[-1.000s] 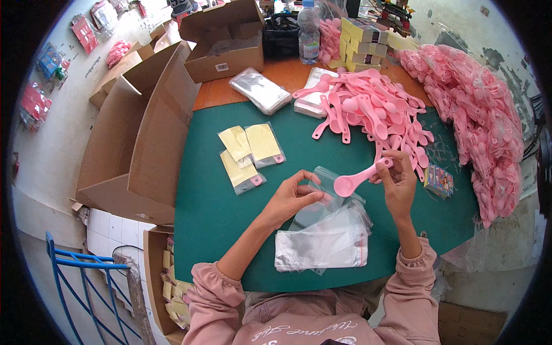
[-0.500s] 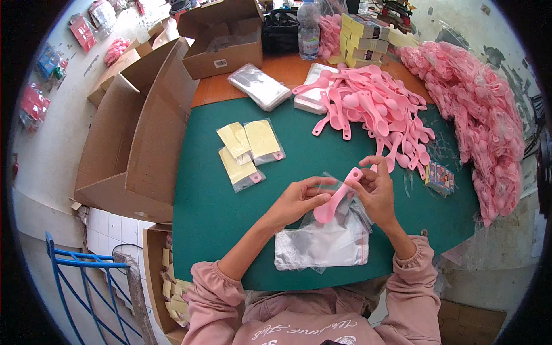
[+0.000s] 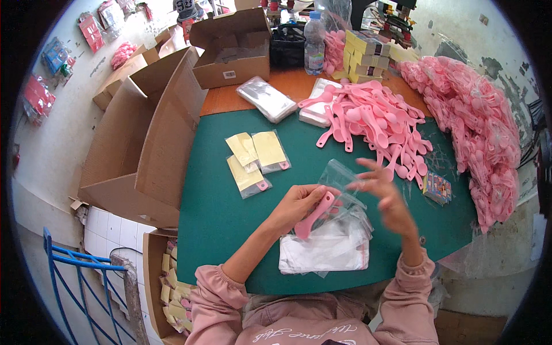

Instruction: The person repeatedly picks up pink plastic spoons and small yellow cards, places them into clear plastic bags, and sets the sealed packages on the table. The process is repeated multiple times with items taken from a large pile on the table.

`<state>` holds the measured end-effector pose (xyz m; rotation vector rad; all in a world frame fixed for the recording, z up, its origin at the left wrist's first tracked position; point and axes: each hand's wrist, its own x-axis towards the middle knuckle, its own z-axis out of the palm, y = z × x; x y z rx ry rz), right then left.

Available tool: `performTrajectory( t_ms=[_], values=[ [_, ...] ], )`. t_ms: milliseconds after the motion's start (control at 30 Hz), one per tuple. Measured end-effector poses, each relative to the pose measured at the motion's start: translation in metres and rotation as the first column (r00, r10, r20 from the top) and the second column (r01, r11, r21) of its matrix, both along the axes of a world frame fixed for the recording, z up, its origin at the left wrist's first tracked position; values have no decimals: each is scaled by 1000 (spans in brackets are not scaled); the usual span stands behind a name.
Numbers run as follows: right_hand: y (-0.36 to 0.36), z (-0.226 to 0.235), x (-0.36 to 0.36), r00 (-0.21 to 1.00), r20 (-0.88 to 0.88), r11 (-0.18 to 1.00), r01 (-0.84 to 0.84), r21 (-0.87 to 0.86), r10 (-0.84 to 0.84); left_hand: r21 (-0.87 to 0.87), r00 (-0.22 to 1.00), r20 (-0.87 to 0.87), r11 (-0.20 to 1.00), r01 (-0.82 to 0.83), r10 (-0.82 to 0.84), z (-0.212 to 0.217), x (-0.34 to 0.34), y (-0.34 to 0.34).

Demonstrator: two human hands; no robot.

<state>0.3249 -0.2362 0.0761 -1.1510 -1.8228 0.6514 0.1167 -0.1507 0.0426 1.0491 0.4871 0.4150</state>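
My left hand [image 3: 300,206] is closed on a pink plastic spoon [image 3: 314,217], its holed handle end up and its bowl pointing down. A clear plastic bag [image 3: 337,176] is bunched against the same fingers; whether the spoon lies inside it I cannot tell. To the right, my right hand [image 3: 388,198] is slightly blurred, fingers spread and apart from the spoon, with the fingertips near the bag's edge. Below both hands, a stack of clear bags [image 3: 325,253] lies on the green table top [image 3: 230,230].
Pink spoons [image 3: 376,115] are heaped at the back, beside a small stack of printed cards [image 3: 437,189]. Several packets with yellow cards [image 3: 270,150] lie left. Bagged pink spoons [image 3: 471,126] pile up right. Cardboard boxes [image 3: 167,138] stand along the left edge.
The spoon has moved left and slightly down in my left hand. My right hand has let go of it and drawn away to the right, its fingers spreading.
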Motion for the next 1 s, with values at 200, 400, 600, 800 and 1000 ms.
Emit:
performTrajectory(
  t_ms=[200, 400, 600, 800, 1000],
  values=[
    [-67, -22, 170, -129, 697, 57, 970, 237, -705, 46, 1000, 7, 999, 5, -5, 11, -5, 7],
    [-82, -54, 211, 52, 662, 143, 986, 83, -747, 19, 1000, -1, 999, 28, -28, 4, -7, 10],
    [-96, -75, 253, -143, 570, -23, 977, 213, -809, 42, 998, 4, 997, 63, -63, 8, -4, 9],
    [-90, -26, 206, -226, 518, -102, 961, 256, -825, 41, 994, 35, 994, 101, -103, 9, -8, 6],
    [-56, 23, 99, 195, 176, 260, 804, 534, -965, 144, 985, -7, 975, 172, -173, 9, -3, 8]
  ],
)
